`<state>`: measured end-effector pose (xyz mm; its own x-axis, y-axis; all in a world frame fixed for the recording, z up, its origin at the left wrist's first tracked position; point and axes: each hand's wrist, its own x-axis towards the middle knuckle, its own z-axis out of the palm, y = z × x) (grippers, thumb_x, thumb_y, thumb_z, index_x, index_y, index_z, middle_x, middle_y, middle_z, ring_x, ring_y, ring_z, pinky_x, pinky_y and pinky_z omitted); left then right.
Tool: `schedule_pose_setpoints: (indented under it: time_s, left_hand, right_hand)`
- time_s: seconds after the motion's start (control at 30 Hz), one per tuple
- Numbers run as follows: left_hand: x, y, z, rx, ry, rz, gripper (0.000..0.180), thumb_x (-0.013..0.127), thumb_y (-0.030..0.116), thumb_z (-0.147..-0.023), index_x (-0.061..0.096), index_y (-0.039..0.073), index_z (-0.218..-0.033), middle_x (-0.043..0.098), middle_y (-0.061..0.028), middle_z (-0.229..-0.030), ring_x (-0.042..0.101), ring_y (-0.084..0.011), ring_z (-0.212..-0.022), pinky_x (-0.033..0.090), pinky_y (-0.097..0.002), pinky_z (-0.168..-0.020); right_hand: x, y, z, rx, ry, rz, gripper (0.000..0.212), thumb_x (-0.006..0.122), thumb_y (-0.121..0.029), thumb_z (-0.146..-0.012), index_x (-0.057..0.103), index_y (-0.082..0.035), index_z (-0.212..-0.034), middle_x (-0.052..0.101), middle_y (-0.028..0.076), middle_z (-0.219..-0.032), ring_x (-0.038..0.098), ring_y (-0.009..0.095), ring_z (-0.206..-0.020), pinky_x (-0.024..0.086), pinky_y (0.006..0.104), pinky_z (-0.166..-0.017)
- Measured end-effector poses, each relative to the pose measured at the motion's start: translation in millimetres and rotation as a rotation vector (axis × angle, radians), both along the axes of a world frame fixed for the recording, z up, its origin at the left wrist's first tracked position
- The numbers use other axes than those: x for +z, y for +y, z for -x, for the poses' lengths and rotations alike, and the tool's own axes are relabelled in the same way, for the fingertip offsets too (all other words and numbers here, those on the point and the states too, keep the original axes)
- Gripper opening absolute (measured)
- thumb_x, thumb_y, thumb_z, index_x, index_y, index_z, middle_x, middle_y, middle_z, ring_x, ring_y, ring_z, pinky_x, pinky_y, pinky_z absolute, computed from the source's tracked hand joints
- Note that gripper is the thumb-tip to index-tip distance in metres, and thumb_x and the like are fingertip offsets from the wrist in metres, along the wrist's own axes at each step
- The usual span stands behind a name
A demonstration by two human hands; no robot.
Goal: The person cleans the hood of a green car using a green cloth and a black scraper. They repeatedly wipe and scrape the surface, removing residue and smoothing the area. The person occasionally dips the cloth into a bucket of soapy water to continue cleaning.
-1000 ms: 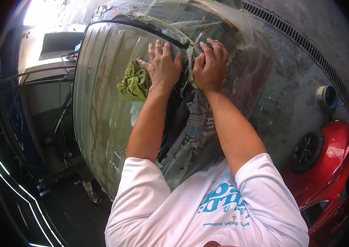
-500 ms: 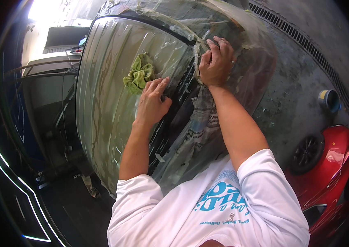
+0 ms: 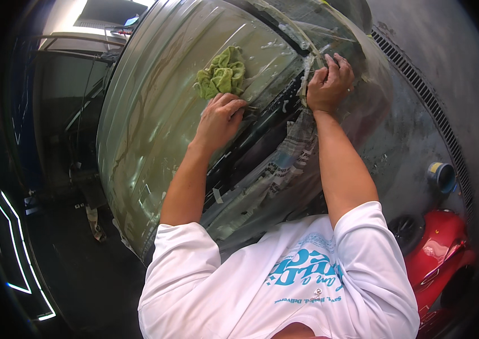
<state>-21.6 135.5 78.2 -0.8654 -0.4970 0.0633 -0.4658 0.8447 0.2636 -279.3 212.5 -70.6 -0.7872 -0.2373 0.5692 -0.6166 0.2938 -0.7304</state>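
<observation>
My left hand (image 3: 221, 120) presses on the wet, ribbed roof (image 3: 160, 96) of a vehicle, close to its dark edge strip. Its fingers are bent and held together, and a small dark thing pokes out by the fingertips; what it is I cannot make out. A crumpled green cloth (image 3: 222, 73) lies on the roof just beyond that hand. My right hand (image 3: 332, 85), fingertips whitish, rests with fingers apart on the taped masking (image 3: 306, 73) at the roof's corner. Newspaper (image 3: 293, 148) and clear plastic film cover the side below it.
To the right, a floor grate (image 3: 425, 90) runs along the grey floor. A blue tub (image 3: 441, 177) lies there, and a red car (image 3: 440, 243) stands nearer. Light strips (image 3: 20, 226) glow at the far left. A metal frame (image 3: 70, 51) stands beyond the roof's left side.
My view has shifted, so the roof sits differently. My left hand's fingers, straighter before, are now bent and closer together near the dark edge strip. The right hand stays on the masked corner.
</observation>
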Motion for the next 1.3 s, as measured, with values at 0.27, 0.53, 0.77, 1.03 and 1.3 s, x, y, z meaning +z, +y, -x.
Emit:
schedule_pose_setpoints:
  time_s: [0.27,0.53,0.77,1.03,1.3]
  left_hand:
    - [23.5,24.7,-26.1,0.613,0.56,-0.198,0.016,0.076,0.005,-0.097,0.078,0.001,-0.113,0.076,-0.0071,-0.099,0.07,-0.0149,-0.083,0.057,-0.0343,-0.071]
    - [7.1,89.8,-38.0,0.905,1.118,-0.764,0.017,0.076,0.007,-0.099,0.076,-0.002,-0.113,0.075,-0.0082,-0.101,0.071,-0.0111,-0.081,0.066,-0.0299,-0.067]
    - [-9.0,177.2,25.7,0.672,0.71,-0.686,0.027,0.08,0.012,-0.09,0.079,-0.006,-0.11,0.081,-0.013,-0.096,0.075,-0.0155,-0.082,0.063,-0.0344,-0.074]
    - [-1.3,228.2,47.3,0.236,0.444,-0.841,0.035,0.078,0.027,-0.096,0.079,-0.003,-0.114,0.08,-0.0215,-0.101,0.08,-0.0306,-0.096,0.061,-0.0413,-0.09]
    - [-45.9,100.5,36.2,0.223,0.027,-0.288,0.093,0.024,0.071,-0.111,0.024,-0.002,-0.17,0.017,-0.0206,-0.18,0.011,-0.0327,-0.168,0.01,-0.0434,-0.137]
  right_hand:
    - [-9.6,-2.4,1.1,-0.031,0.032,-0.04,0.03,0.062,-0.014,-0.091,0.081,-0.01,-0.114,0.069,0.008,-0.133,0.06,0.033,-0.13,0.046,0.0524,-0.112]
    - [36.4,21.1,18.3,0.144,-0.056,-0.288,0.03,0.061,-0.013,-0.097,0.078,-0.008,-0.122,0.069,0.011,-0.136,0.062,0.033,-0.129,0.05,0.0505,-0.108]
    - [122.7,193.7,-100.0,0.907,-0.516,-0.086,0.049,0.066,-0.003,-0.102,0.058,-0.001,-0.15,0.071,0.014,-0.13,0.072,0.018,-0.109,0.059,0.0313,-0.087]
    - [86.3,254.5,-96.3,0.594,-0.594,0.022,0.048,0.072,-0.006,-0.104,0.054,0.004,-0.147,0.072,0.01,-0.125,0.071,0.014,-0.106,0.058,0.0281,-0.09]
    - [77.3,315.1,-97.7,0.427,-0.815,0.098,0.042,0.071,-0.006,-0.105,0.057,0.004,-0.144,0.072,0.01,-0.125,0.071,0.013,-0.105,0.06,0.0293,-0.088]
